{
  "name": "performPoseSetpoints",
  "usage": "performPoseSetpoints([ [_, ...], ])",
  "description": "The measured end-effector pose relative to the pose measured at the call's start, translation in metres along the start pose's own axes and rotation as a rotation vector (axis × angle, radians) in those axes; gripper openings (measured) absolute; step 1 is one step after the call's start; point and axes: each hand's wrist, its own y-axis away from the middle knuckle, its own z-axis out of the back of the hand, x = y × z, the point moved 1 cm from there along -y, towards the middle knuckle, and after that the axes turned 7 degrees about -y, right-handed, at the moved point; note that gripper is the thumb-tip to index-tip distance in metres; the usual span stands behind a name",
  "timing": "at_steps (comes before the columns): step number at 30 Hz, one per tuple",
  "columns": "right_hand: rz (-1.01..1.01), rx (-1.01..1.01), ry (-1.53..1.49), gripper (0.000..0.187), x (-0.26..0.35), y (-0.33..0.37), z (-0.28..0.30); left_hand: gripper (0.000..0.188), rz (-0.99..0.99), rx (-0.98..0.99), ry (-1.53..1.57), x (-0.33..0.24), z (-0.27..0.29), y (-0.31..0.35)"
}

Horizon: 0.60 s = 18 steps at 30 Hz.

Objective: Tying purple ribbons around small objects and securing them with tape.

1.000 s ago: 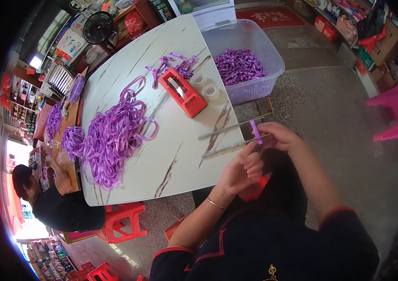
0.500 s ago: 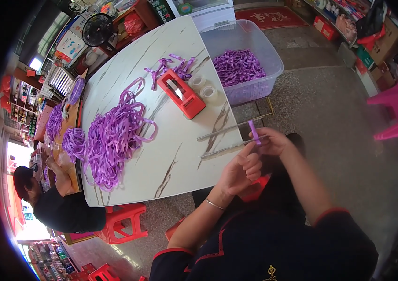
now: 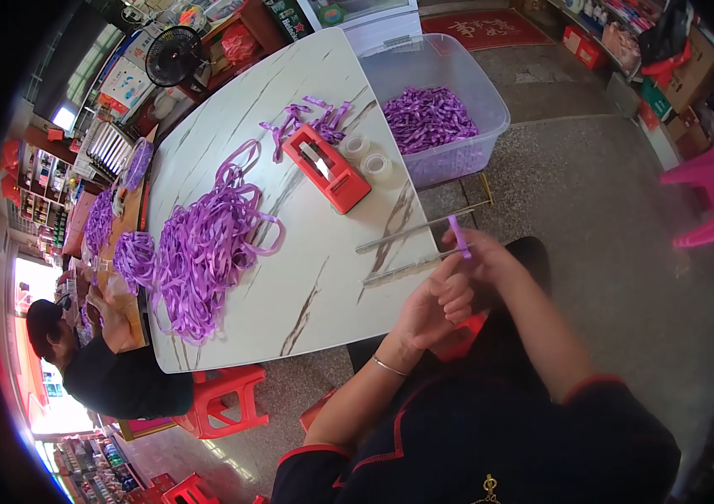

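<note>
Just past the table's right edge, a short strip of purple ribbon (image 3: 458,235) spans two thin parallel rods (image 3: 407,232). My right hand (image 3: 491,259) is closed at the ribbon's lower end, thumb and fingertips pinching there. Beside it, my left hand (image 3: 434,304) is curled, with its index finger and thumb reaching toward the same rod end. Whatever lies between the left fingertips is hidden. To the left, a big heap of purple ribbon (image 3: 206,260) covers part of the marble-patterned table (image 3: 307,277).
A red tape dispenser (image 3: 328,172) stands near two clear tape rolls (image 3: 377,166) and some cut ribbon pieces (image 3: 328,118). Beyond the table's right edge, a clear plastic bin (image 3: 458,160) holds many purple ribbon pieces. At left, another person (image 3: 109,370) sits by a red stool (image 3: 227,403).
My hands and the ribbon keep nearly the same pose, with a slight shift of the fingers. At left, the other person's hand has moved a little.
</note>
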Motion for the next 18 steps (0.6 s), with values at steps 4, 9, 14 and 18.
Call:
performPoseSetpoints([
  [4,0.284,-0.495,0.655,0.037,0.029,0.03,-0.016,0.048,0.014,0.021,0.017,0.0,0.0,0.0],
  [9,0.591,-0.611,1.645,0.038,0.037,0.059,-0.085,0.047,0.01,0.022,0.005,-0.003,-0.001,0.004],
  [14,0.464,-0.514,1.462,0.032,0.054,0.042,-0.05,0.047,0.01,0.005,0.0,0.0,0.001,0.0],
  [18,0.178,-0.129,0.765,0.021,0.055,0.017,-0.005,0.048,0.026,0.039,-0.003,0.0,-0.005,-0.003],
])
